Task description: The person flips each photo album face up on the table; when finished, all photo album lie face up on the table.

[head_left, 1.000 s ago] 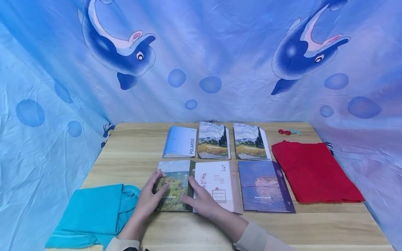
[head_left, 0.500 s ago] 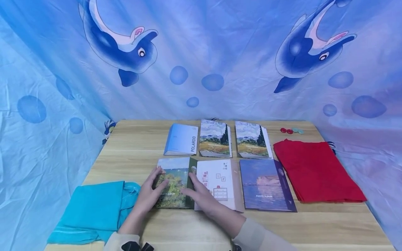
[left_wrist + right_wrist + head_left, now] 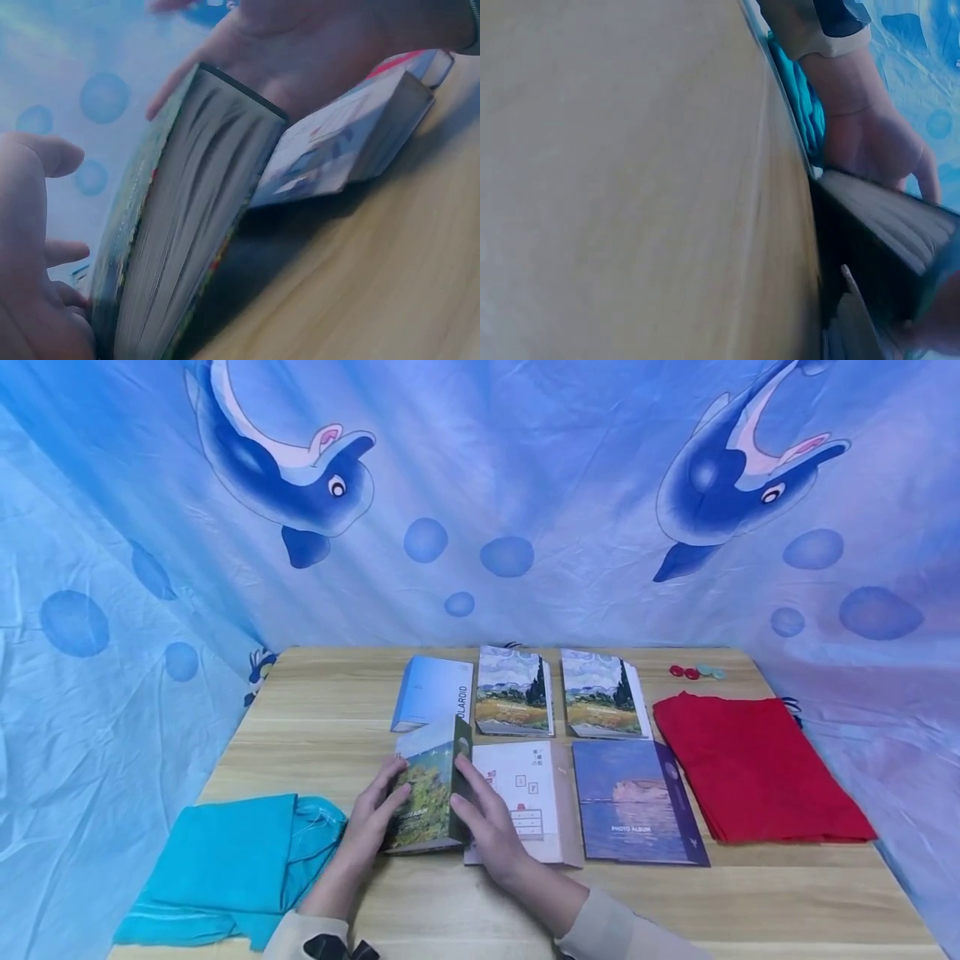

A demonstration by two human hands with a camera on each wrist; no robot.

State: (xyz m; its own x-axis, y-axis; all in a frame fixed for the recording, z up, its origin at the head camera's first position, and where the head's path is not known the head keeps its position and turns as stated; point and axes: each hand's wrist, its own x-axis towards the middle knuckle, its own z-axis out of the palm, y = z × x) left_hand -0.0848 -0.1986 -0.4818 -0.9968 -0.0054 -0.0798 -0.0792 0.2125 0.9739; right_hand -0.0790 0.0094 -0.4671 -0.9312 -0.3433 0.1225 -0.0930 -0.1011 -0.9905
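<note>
A photo album [image 3: 429, 797] with a green landscape cover is held between both hands, tilted with its dark spine side raised. My left hand [image 3: 369, 814] holds its left edge, thumb over the cover. Along the spine, my right hand [image 3: 491, 822] grips from the other side. The left wrist view shows the album's page edges [image 3: 195, 217] between the two hands, with the right hand [image 3: 300, 60] behind the spine. Just right of it lies a white album [image 3: 532, 802] with furniture drawings, partly hidden by the right hand.
A purple seascape album [image 3: 626, 802] lies right of the white one. Behind stand a blue POLAROID album [image 3: 433, 689] and two wheatfield albums [image 3: 512, 693]. A turquoise cloth [image 3: 217, 860] lies left, a red cloth [image 3: 757, 768] right, with small red and green discs [image 3: 691, 673] behind it.
The green album has tipped up from lying flat, moving slightly right and away, and now overlaps the POLAROID album in view. Both hands have moved with it.
</note>
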